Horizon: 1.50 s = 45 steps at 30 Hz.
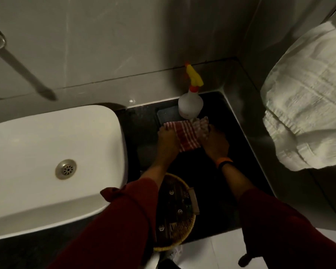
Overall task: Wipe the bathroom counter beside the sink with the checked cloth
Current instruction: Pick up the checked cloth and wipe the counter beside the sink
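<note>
My one camera sits on my head and looks steeply down and forward, close over the dark counter (221, 152). The white sink (47, 152) fills the lower left, the tiled wall (105, 45) runs across the top, and my sleeves (124, 220) reach in from the bottom edge. The wide lens bends straight lines near the edges.

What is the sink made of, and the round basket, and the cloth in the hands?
The sink looks like glazed white ceramic: smooth, glossy, with a metal drain. The basket seems woven from straw or cane; its rim shows pale plaited strands. The checked cloth, held by the left hand and right hand, looks like soft woven cotton, since it folds and crumples.
</note>
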Each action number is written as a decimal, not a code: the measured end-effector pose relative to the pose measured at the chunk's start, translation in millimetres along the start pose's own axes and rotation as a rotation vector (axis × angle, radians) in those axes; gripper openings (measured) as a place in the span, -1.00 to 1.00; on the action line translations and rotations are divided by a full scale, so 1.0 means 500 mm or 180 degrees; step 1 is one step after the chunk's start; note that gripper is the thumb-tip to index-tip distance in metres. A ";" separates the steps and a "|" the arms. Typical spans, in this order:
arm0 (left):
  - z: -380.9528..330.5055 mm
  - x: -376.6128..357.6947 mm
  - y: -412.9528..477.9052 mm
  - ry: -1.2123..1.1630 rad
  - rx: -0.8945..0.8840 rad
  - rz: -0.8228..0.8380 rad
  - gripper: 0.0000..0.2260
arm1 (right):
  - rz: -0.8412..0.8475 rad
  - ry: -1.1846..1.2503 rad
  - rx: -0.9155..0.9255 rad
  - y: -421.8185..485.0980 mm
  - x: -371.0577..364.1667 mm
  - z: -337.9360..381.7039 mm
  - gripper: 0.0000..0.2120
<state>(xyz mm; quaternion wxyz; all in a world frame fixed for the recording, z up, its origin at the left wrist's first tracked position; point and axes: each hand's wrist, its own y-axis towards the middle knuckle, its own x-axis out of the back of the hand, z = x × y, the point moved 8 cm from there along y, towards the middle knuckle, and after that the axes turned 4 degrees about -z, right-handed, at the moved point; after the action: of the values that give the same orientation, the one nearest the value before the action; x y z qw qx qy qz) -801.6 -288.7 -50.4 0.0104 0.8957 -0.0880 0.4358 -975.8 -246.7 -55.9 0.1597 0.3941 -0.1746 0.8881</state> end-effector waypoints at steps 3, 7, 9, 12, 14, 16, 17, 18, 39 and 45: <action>0.003 -0.007 0.027 0.0041 0.0023 0.0091 -0.78 | -0.0042 -0.0166 0.0083 0.008 -0.006 0.004 -0.59; 0.017 -0.002 0.028 -0.0092 0.0392 0.0319 -0.87 | -0.0292 0.0368 -0.0126 -0.010 0.010 0.022 -0.74; 0.015 0.017 0.009 -0.0514 0.0532 0.0274 -0.90 | -0.0410 0.1163 -0.0429 -0.028 0.031 0.026 -0.83; 0.007 0.067 -0.039 -0.1286 0.0619 0.0189 -0.91 | -0.0294 0.1851 -0.0611 -0.075 0.058 0.044 -0.88; 0.010 0.100 -0.081 -0.1602 0.0758 0.0370 -0.92 | -0.0143 0.2153 -0.0679 -0.119 0.063 0.067 -0.84; 0.024 0.145 -0.132 -0.1826 0.0799 0.0364 -0.89 | -0.0036 0.2368 -0.0666 -0.174 0.057 0.096 -0.78; 0.028 0.167 -0.157 -0.1991 0.0754 0.0288 -0.86 | 0.0026 0.2424 -0.0667 -0.203 0.053 0.103 -0.78; 0.036 0.191 -0.186 -0.2151 0.0712 0.0212 -0.81 | 0.0094 0.2487 -0.0683 -0.240 0.047 0.112 -0.79; 0.955 0.657 -0.852 -0.2308 0.1790 0.0597 -0.50 | 0.1586 0.1735 -0.0780 -1.000 -0.705 0.552 -0.79; 1.083 0.760 -0.757 -0.1949 0.1310 0.0447 -0.26 | 0.1000 0.2011 -0.0597 -0.960 -0.804 0.687 -0.55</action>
<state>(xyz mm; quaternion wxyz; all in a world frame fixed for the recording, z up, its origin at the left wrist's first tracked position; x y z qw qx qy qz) -87.1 -24.4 -66.7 -0.2265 0.9596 -0.0587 0.1560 -295.6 -28.8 -55.2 0.1028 0.0524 -0.2558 0.9598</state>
